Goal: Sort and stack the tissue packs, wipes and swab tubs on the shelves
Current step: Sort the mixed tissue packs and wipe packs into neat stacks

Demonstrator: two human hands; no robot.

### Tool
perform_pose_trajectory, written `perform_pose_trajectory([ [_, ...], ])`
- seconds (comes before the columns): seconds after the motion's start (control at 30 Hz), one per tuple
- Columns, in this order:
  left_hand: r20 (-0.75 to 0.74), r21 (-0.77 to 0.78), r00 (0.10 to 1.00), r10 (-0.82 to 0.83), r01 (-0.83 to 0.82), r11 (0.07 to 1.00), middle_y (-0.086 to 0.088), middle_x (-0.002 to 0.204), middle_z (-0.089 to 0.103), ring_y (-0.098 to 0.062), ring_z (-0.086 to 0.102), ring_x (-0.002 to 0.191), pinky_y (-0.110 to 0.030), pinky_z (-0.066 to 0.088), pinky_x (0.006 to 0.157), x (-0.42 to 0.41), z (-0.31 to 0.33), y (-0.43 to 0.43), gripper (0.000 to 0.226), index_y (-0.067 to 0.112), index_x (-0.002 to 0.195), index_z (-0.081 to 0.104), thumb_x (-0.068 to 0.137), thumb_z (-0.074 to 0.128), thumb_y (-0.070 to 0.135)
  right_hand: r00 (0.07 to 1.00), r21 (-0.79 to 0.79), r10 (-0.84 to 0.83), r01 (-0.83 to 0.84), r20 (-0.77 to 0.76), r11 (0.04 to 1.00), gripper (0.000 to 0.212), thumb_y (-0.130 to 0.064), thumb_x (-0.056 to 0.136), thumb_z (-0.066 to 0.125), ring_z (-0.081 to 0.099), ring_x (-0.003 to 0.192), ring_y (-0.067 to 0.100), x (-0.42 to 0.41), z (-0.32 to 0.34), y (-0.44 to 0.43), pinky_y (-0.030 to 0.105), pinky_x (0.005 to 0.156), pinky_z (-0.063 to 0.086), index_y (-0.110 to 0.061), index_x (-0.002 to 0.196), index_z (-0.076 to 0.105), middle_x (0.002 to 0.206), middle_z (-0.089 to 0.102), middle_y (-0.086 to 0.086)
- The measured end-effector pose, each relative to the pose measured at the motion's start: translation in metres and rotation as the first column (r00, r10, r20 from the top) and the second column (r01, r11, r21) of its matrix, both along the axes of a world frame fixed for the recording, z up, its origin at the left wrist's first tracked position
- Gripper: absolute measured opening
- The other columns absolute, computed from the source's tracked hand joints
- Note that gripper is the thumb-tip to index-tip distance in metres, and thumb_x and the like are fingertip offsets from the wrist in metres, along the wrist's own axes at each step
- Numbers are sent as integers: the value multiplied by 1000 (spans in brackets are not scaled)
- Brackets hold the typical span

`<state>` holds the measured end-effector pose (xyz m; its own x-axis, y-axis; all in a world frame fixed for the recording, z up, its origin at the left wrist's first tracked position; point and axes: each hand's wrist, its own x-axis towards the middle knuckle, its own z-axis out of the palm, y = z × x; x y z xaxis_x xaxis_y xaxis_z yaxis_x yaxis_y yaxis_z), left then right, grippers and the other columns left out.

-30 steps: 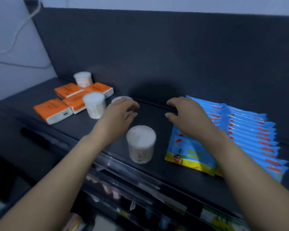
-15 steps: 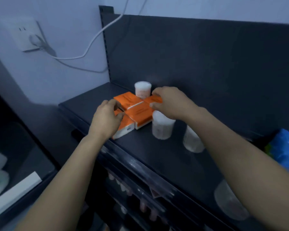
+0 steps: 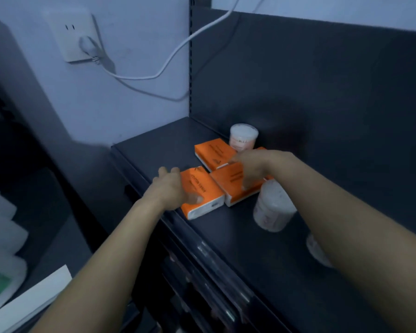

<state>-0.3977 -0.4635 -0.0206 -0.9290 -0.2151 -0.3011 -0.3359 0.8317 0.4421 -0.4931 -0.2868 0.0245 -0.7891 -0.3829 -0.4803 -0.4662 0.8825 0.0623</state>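
Note:
Three orange tissue packs lie on the dark shelf point(image 3: 154, 145). My left hand point(image 3: 171, 191) grips the front pack point(image 3: 202, 191) from its left side, thumb on the near end. My right hand point(image 3: 255, 167) rests on the middle pack point(image 3: 228, 181), fingers curled over its right part. The rear pack point(image 3: 214, 152) lies free behind them. One swab tub point(image 3: 243, 138) stands at the back by the panel. A second swab tub point(image 3: 271, 207) stands under my right forearm, and a third point(image 3: 317, 251) is mostly hidden by that arm.
The shelf's left end point(image 3: 120, 150) meets a pale wall with a socket point(image 3: 75, 37) and a white cable point(image 3: 168, 61). A dark back panel point(image 3: 322, 92) closes the rear. Lower shelves with small goods point(image 3: 202, 272) lie below the front edge. White packs point(image 3: 0, 236) sit far left.
The view has swung left, away from the blue wipes, which are out of sight. Both hands moved from the swab tubs to the orange packs; the right hand shifted from the rear pack to the middle one.

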Motion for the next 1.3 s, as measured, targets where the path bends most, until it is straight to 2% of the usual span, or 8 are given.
perform_pose_trajectory([
  [0.27,104,157,972,210,-224,962,-13,138,46,-28,46,125,-31,38,92,-19,-5,14,115,3,145,3,68,78,44,993,126,105,-112,62,986,104,-38,68,81,22,142,31,-31,-16,-2,51,105,37,-36,149,15,157,10,-1],
  [0.37,95,276,938,334,-347,896,-12,137,46,-28,47,123,-32,39,90,-22,-8,19,110,3,144,11,67,81,37,993,113,106,-112,56,987,107,-36,66,83,15,143,33,-33,-16,-3,54,106,33,-32,149,17,158,8,5],
  [0.5,60,569,921,386,-349,745,-9,117,63,-21,61,94,-32,49,80,-22,-10,16,55,8,109,57,63,85,13,991,11,122,-123,45,992,96,-31,66,83,32,134,30,-35,-14,0,47,102,40,-22,144,28,150,28,6],
  [0.63,-3,705,902,432,-304,640,-3,90,66,-13,61,74,-18,45,54,-14,4,10,24,12,89,60,73,75,1,997,-228,19,0,78,974,72,-21,70,81,48,109,22,-32,-7,12,34,85,44,-22,130,43,132,46,4],
  [0.77,-154,766,844,514,-227,602,-8,110,65,-21,63,94,-25,48,60,-8,14,-5,51,6,118,54,72,76,2,996,-522,-72,90,55,848,64,-12,71,78,47,103,14,-19,5,15,27,82,40,-20,127,48,117,48,-3],
  [0.97,-419,789,694,585,-39,613,0,102,63,-13,62,88,-25,48,71,23,43,0,42,12,112,53,76,74,15,954,-747,-280,107,-109,657,43,-7,74,71,60,99,23,37,40,16,40,88,51,-9,115,60,109,62,7],
  [1.13,-569,749,685,456,203,630,1,99,68,-7,64,84,-20,50,69,57,71,35,32,13,107,61,79,70,23,800,-858,-557,113,-221,502,43,-15,73,70,54,94,18,111,69,54,33,79,45,-12,114,56,102,56,1],
  [1.3,-584,748,780,226,408,523,4,101,68,-8,67,90,-25,53,72,106,83,99,29,17,108,61,83,68,29,599,-927,-790,207,-132,312,40,-30,80,71,60,93,18,204,78,122,33,81,49,-11,113,56,105,62,3],
])
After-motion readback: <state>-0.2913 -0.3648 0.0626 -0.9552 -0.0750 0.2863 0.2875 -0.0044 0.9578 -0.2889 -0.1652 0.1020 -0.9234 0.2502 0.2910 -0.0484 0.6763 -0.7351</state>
